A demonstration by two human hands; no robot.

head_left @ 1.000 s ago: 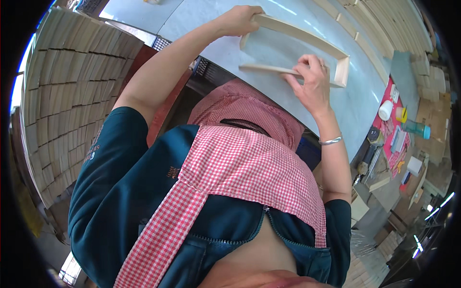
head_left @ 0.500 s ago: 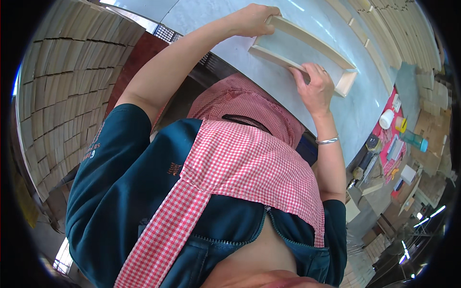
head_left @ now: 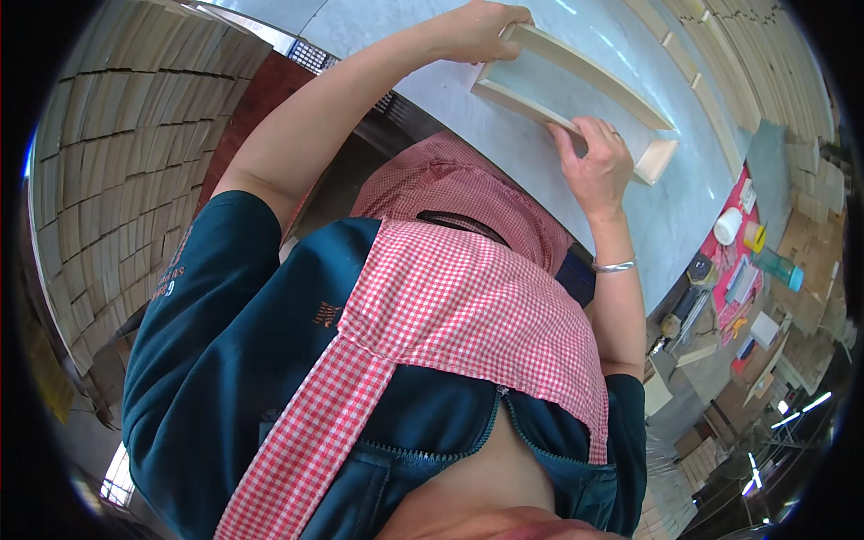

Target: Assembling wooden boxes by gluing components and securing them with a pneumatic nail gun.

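A narrow rectangular frame of pale wooden strips [head_left: 594, 76] rests on a grey-white, glossy tabletop [head_left: 531, 153]. My left hand [head_left: 481, 31] is closed around its left end, thumb near the corner and fingers over the far side. Toward the right end, my right hand [head_left: 598, 162] pinches the near long strip, with the thumb on the outer face and some fingertips hidden behind the wood. At the right, a short end piece [head_left: 655, 162] closes the frame; whether it touches the far strip is unclear.
Long pale strips [head_left: 688, 67] lie along the table's far side, beside stacked wood [head_left: 756, 63]. To the right are a white container [head_left: 727, 225], yellow tape roll [head_left: 754, 236], teal bottle [head_left: 778, 268] and assorted tools. A tall wood stack [head_left: 135, 162] rises at the left.
The frame and both hands appear slightly farther right, much as the strips behind them do. Both hands keep their hold at the same places on the frame.
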